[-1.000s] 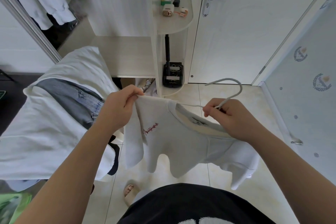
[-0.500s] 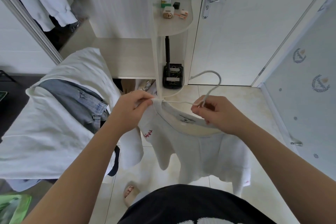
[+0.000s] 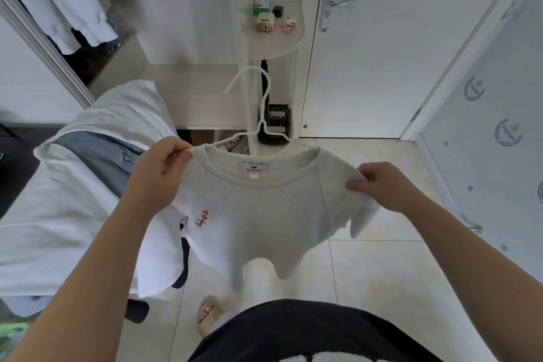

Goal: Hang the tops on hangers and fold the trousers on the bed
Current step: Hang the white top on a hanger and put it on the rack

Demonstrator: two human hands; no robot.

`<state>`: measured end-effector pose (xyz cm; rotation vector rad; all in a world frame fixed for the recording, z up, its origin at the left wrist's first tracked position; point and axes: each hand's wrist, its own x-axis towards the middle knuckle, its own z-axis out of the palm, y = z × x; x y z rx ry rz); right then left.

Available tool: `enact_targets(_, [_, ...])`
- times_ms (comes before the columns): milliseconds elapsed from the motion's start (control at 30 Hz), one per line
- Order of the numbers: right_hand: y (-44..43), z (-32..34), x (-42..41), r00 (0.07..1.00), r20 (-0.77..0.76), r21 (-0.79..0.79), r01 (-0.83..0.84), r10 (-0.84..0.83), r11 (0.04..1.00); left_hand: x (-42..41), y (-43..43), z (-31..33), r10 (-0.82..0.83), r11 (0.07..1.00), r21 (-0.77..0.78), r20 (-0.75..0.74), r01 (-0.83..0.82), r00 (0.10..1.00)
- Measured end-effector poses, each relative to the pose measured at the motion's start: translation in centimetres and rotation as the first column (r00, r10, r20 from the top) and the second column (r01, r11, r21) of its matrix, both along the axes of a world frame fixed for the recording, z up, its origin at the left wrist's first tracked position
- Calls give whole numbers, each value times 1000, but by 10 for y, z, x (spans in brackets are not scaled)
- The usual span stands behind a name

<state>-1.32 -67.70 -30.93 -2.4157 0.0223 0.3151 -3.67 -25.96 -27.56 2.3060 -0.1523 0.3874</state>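
In the head view, my left hand [image 3: 158, 176] pinches one shoulder of the white top [image 3: 264, 214]; the thumb and the curled fingers press the cloth between them near the collar. My right hand [image 3: 388, 188] grips the other shoulder, where the sleeve begins, with the thumb on top of the cloth and the fingers curled under it. The top hangs spread between both hands, above the tiled floor [image 3: 382, 273], with the inside of the neck and its small label [image 3: 254, 169] turned to me. A red embroidered mark [image 3: 202, 219] sits low on the cloth, below my left hand.

The white wire hanger [image 3: 261, 123] is inside the neck opening. Its two arms go under the cloth toward each hand, and its hook stands up beyond the collar, about midway between my hands.

To the outer side of my left hand, the jeans [image 3: 100, 161] lie on the bed, among white cloth [image 3: 58, 214]. Beyond my hands a rounded shelf [image 3: 282, 44] carries some small items, and beyond my right hand is a white door [image 3: 396, 53].
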Motion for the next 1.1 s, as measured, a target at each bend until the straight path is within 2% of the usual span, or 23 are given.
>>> enact_targets(167, [-3, 16, 4, 1000, -10, 94, 26, -25, 995, -8, 8, 5, 36, 999, 10, 11, -36, 999])
enact_targets(267, [3, 23, 6, 978, 114, 212, 150, -177, 966, -7, 8, 9, 31, 995, 89, 21, -33, 999])
enact_targets(333, [12, 34, 6, 955, 194, 264, 171, -226, 949, -6, 5, 10, 20, 992, 127, 29, -24, 999])
enact_targets(400, [21, 46, 2, 954, 247, 291, 93, -169, 952, -5, 2, 10, 56, 996, 70, 47, -59, 997])
enact_targets(500, [25, 49, -4, 959, 284, 203, -64, 4, 977, -7, 0, 10, 116, 990, -92, 54, -110, 992])
enact_targets(600, [24, 49, -5, 963, 266, 157, -89, 45, 984, -6, -1, 13, 63, 981, -186, 52, -52, 997])
enact_targets(700, [28, 56, -3, 945, 321, 153, -119, 65, 981, -3, -7, 18, -8, 983, -181, 54, 17, 998])
enact_targets(833, [39, 60, -8, 912, 331, 74, -280, 242, 957, 0, -21, 24, -60, 985, -159, 35, 65, 998])
enact_targets(933, [43, 61, -15, 906, 340, 93, -299, 252, 950, 1, -21, 25, -60, 991, -119, 68, 67, 996])
enact_targets(1033, [49, 60, -20, 879, 346, 21, -358, 329, 934, -1, -20, 16, -72, 994, -82, 46, 76, 996])
enact_targets(1100, [53, 58, -22, 877, 391, 89, -339, 280, 937, -4, -21, 10, -78, 991, -102, 31, 81, 996])
